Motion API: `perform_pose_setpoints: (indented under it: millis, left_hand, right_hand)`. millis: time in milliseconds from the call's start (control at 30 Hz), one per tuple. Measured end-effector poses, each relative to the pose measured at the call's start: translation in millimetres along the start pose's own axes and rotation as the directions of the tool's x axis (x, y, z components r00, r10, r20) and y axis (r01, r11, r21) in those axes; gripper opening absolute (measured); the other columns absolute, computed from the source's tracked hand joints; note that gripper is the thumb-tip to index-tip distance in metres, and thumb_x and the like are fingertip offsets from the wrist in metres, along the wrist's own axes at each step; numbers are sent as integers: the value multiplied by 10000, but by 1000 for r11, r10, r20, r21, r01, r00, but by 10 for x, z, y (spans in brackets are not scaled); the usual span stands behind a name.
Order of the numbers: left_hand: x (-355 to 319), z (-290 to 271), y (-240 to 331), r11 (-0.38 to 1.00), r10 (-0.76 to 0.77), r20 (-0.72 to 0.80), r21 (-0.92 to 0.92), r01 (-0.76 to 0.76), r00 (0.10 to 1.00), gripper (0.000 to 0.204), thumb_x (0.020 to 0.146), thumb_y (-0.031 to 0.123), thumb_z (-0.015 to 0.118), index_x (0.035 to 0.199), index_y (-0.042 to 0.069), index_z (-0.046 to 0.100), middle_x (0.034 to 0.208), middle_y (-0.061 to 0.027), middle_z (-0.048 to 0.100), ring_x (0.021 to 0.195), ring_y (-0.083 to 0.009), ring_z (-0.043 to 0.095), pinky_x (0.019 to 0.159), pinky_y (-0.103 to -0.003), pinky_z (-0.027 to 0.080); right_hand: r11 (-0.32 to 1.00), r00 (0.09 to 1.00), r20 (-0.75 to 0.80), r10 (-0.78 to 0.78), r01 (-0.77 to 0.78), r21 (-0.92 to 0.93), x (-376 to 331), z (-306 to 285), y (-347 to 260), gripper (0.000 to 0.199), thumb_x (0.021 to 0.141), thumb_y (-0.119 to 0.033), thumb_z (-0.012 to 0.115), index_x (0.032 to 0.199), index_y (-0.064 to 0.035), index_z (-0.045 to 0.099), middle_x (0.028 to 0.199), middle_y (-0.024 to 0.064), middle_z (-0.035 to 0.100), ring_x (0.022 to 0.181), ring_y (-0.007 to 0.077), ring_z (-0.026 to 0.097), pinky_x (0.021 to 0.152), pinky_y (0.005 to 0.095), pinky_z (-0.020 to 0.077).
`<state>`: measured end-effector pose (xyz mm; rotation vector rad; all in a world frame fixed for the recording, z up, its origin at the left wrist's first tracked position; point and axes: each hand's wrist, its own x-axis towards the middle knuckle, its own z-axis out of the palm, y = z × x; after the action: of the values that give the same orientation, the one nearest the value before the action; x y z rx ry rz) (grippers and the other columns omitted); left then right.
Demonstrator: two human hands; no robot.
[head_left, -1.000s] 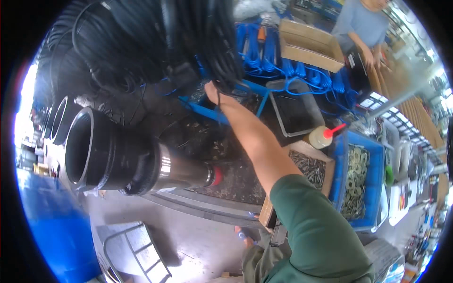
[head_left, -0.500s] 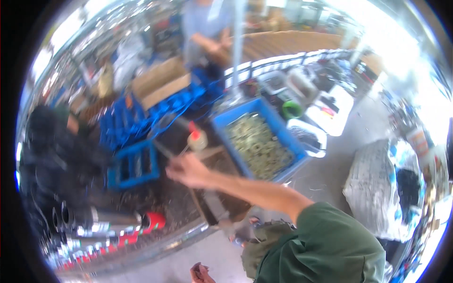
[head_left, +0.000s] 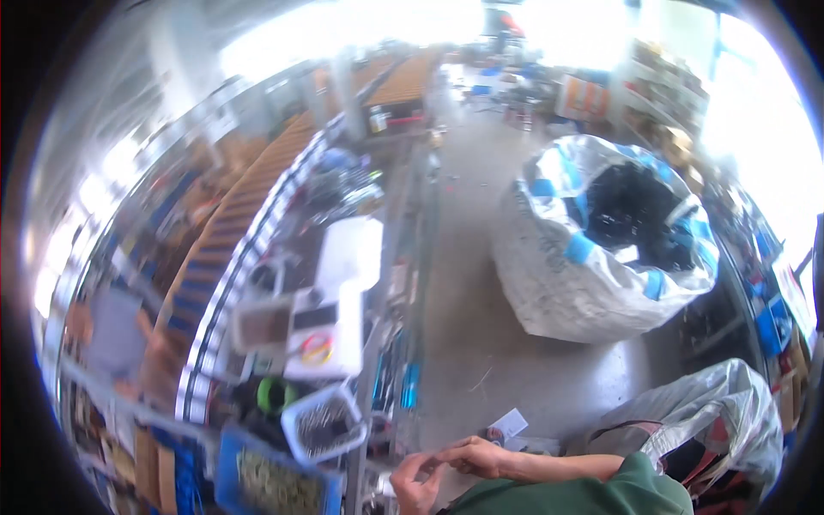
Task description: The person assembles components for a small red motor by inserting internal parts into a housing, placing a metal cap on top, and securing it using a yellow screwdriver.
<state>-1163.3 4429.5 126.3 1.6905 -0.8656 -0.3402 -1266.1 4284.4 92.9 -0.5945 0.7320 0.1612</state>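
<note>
My right hand [head_left: 477,457] reaches in from the right at the bottom of the picture, its fingers bent and drawn together. Against its fingertips is my left hand [head_left: 415,486], thumb and fingers curled inward. Whatever lies between the two hands is too small or hidden to make out. Closest on the left is a white plastic basin [head_left: 360,429] of small dark metal parts. Beyond it at the lower left stands a blue crate [head_left: 225,468] filled with pale small parts.
A large white woven sack [head_left: 558,300] with black plastic inside stands on the floor [head_left: 455,257] at right. Another silvery sack [head_left: 730,403] is nearer. At left are a green tape roll [head_left: 276,393], white trays and a roller conveyor [head_left: 215,232]; a person [head_left: 116,335] stands beyond.
My view has swung right, from the workbench toward the aisle. My right hand has come back from over the bench and now meets my left hand.
</note>
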Motion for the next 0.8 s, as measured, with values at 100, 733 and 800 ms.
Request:
perform_pose_setpoints:
  millis: [100, 733, 800]
  left_hand:
    - [1144, 781, 56, 988, 129, 206, 60, -144, 970, 242, 751, -4, 833, 977, -19, 747, 915, -135, 745, 811, -241, 738, 752, -317, 574]
    - [8782, 4370, -654, 916, 375, 488, -66, -395, 788, 147, 787, 53, 768, 929, 53, 805, 915, -106, 778, 810, -289, 741, 750, -368, 592]
    - [9687, 4838, -578, 905, 415, 523, -148, -400, 745, 138, 790, 46, 762, 923, 58, 802, 909, -102, 778, 804, -286, 740, 729, -361, 592]
  right_hand:
    - [997, 988, -132, -77, 77, -1, -110, -536, -1121, 201, 928, -202, 771, 1019, -23, 782, 747, -45, 554, 631, 53, 410, 543, 231, 314]
    - [912, 919, -241, -311, 361, 197, 2470, -3126, -7845, 171, 950, -193, 759, 1029, -42, 768, 803, -35, 622, 691, 61, 516, 595, 223, 392]
    - [890, 804, -434, -406, 457, 14, 2635, -3327, -8642, 208, 932, -223, 779, 983, -22, 764, 808, -27, 636, 720, 71, 512, 626, 242, 404]
